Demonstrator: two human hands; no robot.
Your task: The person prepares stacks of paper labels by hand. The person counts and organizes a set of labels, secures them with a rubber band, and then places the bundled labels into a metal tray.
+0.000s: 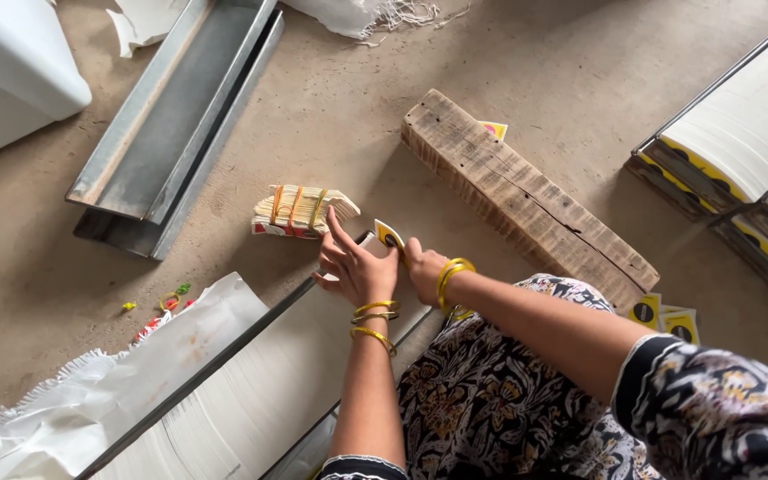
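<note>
Both hands meet at the far end of a long metal tray (224, 356) packed with a row of thin white cards (260, 400) standing on edge, the tray lying on the concrete floor (331, 116). Left hand (356, 267) is spread, fingers extended toward the top of the row, and seems to steady the end cards; right hand (421, 267) pinches a small slice of cards (388, 235), a yellow-and-white face showing, lifted clear of the row. Such cards look light and stiff singly but slippery against each other, so a loose slice would likely fan or spill; a grip across both flat faces, near the middle of the slice, seems safest, since edges and corners would probably bend. Just beyond the tray's end lies a bundle of cards (300, 212) bound with coloured rubber bands, resting on its side on the floor. Past it a rough wooden block (526, 200) lies slantwise, and loose rubber bands (171, 298) sit near the tray's left edge.
</note>
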